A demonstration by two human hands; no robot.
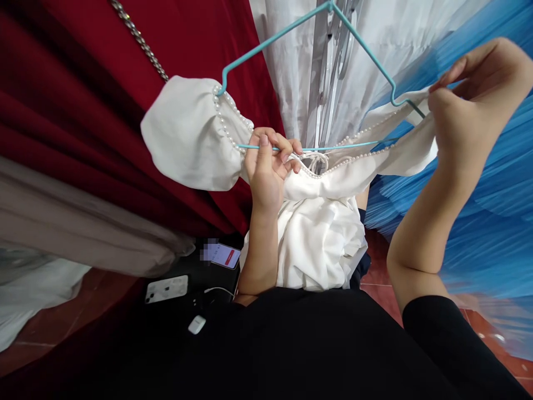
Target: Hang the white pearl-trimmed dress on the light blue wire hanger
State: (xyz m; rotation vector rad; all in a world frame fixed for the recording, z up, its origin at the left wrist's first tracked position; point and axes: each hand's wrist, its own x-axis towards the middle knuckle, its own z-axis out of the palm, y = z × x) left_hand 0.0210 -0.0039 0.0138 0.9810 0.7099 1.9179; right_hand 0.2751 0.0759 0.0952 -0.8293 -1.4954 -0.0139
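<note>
A white satin-like dress [322, 239] with a string of small pearl beads [350, 160] along its neckline is in front of the person, its skirt falling in loose folds between the arms. One puffed white sleeve [187, 136] spreads out at the left of the view, its beaded edge at the notch of a thin light-blue hanger [275, 38]. The hanger's other end goes inside the dress at the right, and its top reaches the upper edge of the view. A thin white cord [318, 161] loops at the neckline, near the left hand [272, 166], whose fingers are curled around the hanger's lower bar. The right hand [466, 83] is raised and pinches the dress's upper edge, just beside the hanger's end.

Behind hang deep red cloth [208, 44] with a silver jewelled chain [144, 47], sheer white fabric [287, 72] and, to the right, bright blue tulle [491, 233]. Greyish-beige fabric [83, 216] hangs at the left. Below it, on a black surface, lie a white phone [166, 289], a phone with a lit screen [226, 255] and a small white case [197, 324]. Red floor tiles [381, 264] show beneath.
</note>
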